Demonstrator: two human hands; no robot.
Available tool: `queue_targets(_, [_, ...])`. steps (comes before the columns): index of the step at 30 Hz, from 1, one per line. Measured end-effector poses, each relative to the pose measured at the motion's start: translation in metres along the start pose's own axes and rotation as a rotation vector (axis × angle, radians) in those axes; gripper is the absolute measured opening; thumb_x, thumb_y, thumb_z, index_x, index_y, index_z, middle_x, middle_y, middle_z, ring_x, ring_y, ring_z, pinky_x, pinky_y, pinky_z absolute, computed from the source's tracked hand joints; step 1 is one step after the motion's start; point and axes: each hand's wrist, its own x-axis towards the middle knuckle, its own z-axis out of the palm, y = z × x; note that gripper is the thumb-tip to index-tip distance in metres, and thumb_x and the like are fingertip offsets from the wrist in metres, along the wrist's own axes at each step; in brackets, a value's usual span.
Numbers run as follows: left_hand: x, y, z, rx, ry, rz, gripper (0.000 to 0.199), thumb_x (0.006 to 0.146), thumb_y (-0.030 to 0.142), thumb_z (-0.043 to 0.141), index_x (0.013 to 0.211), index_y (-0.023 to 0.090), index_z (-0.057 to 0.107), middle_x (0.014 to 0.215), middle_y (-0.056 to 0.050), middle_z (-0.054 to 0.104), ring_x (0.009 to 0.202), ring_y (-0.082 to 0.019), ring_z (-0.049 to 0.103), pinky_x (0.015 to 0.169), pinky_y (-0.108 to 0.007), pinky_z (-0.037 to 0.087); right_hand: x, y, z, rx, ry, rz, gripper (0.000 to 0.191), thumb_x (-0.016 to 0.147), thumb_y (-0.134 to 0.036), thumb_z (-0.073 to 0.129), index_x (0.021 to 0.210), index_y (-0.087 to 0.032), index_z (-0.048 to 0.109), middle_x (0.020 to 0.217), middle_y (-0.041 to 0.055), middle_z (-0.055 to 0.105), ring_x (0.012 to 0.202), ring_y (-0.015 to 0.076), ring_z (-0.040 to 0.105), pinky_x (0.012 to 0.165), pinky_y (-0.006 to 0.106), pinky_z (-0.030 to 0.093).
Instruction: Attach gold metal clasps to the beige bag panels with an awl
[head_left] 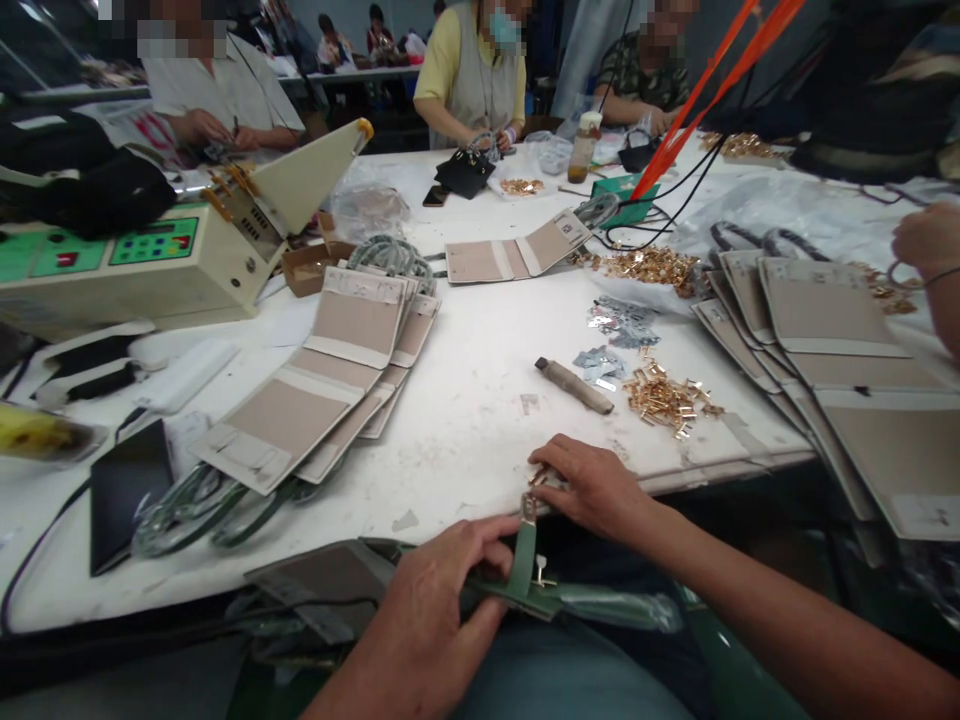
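Near six o'clock, our left hand clamps a green leathery bag piece, its narrow strap pointing toward twelve. At half-past four, our right hand curls beside the strap; we cannot tell what it pinches.

My left hand covers part of the green bag, and the bit at my right hand is too small to tell.

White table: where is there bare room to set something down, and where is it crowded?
The white table is mostly bare between the left panel stack and the wrapped tool. Crowded at right: gold fittings, silver plates and the right panel stack.
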Motion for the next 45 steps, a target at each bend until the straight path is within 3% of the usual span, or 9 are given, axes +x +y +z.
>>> queue_targets(3, [-0.006,0.004,0.000,0.001,0.008,0.028,0.070,0.084,0.005,0.066,0.141,0.044,0.056,0.123,0.008,0.073,0.111,-0.014,0.071,0.107,-0.026,0.050,-0.004,-0.005,0.003,-0.073,0.014,-0.055,0.016,0.100,-0.030,0.061,0.108,-0.022,0.072,0.108,0.0060,0.068,0.098,0.0206,0.064,0.082,0.031,0.043])
queue_targets(10, [-0.018,0.005,0.006,0.094,0.130,0.163,0.078,0.088,0.007,0.069,0.152,0.042,0.043,0.121,0.006,0.075,0.114,-0.016,0.070,0.110,-0.030,0.049,0.007,-0.001,0.007,-0.296,0.068,-0.130,0.033,0.108,-0.034,0.045,0.111,-0.019,0.074,0.100,0.0100,0.073,0.090,0.0217,0.064,0.079,0.033,0.039])
queue_targets(17, [-0.033,0.007,0.013,0.032,0.118,0.448,0.037,0.093,0.000,0.059,0.118,0.026,0.067,0.101,-0.002,0.074,0.090,-0.015,0.066,0.080,-0.028,0.053,0.020,0.008,0.005,-0.296,0.052,-0.078,0.035,0.110,-0.033,0.044,0.123,-0.018,0.072,0.102,0.0126,0.073,0.094,0.0249,0.065,0.081,0.034,0.042])
queue_targets(20, [-0.039,0.008,0.016,0.084,0.155,0.502,0.034,0.091,-0.002,0.057,0.111,0.023,0.069,0.094,-0.004,0.071,0.084,-0.015,0.064,0.075,-0.028,0.051,0.015,0.003,0.001,-0.139,0.062,-0.103,0.031,0.107,-0.030,0.049,0.122,-0.019,0.074,0.105,0.0114,0.072,0.098,0.0241,0.065,0.084,0.034,0.045])
queue_targets(23, [-0.046,0.007,0.022,0.124,0.186,0.537,0.026,0.094,0.004,0.058,0.109,0.021,0.070,0.091,-0.004,0.071,0.084,-0.016,0.064,0.076,-0.029,0.053,0.006,-0.012,-0.008,0.287,0.112,-0.087,0.025,0.103,-0.033,0.058,0.111,-0.022,0.079,0.105,0.0081,0.072,0.096,0.0202,0.066,0.086,0.033,0.049])
queue_targets(27, [-0.053,0.007,0.026,0.169,0.182,0.565,0.019,0.102,0.012,0.055,0.110,0.020,0.070,0.092,-0.006,0.074,0.086,-0.017,0.066,0.078,-0.031,0.055,-0.013,-0.043,-0.029,0.750,-0.155,0.044,0.023,0.094,-0.040,0.069,0.103,-0.024,0.082,0.098,0.0032,0.076,0.092,0.0196,0.069,0.084,0.032,0.053])
queue_targets(32, [-0.057,0.006,0.029,0.207,0.174,0.604,0.018,0.103,0.014,0.055,0.110,0.016,0.071,0.096,-0.007,0.076,0.090,-0.019,0.066,0.079,-0.033,0.056,-0.035,-0.067,-0.047,0.929,-0.523,0.211,0.026,0.091,-0.042,0.071,0.101,-0.022,0.083,0.090,0.0014,0.077,0.082,0.0198,0.068,0.076,0.030,0.052])
queue_targets(39, [-0.062,0.003,0.035,0.232,0.219,0.645,0.015,0.101,0.011,0.060,0.107,0.011,0.074,0.097,-0.007,0.076,0.092,-0.020,0.063,0.078,-0.035,0.054,-0.050,-0.073,-0.044,0.862,-0.637,0.211,0.026,0.089,-0.040,0.074,0.096,-0.017,0.081,0.082,0.0017,0.070,0.072,0.0136,0.055,0.064,0.024,0.042])
queue_targets(45, [-0.064,0.006,0.036,0.245,0.225,0.663,0.014,0.101,0.011,0.062,0.108,0.011,0.075,0.101,-0.007,0.077,0.094,-0.020,0.063,0.079,-0.035,0.054,-0.056,-0.077,-0.043,0.770,-0.594,0.132,0.017,0.090,-0.032,0.071,0.092,-0.018,0.080,0.081,0.0000,0.068,0.071,0.0119,0.054,0.061,0.022,0.039])
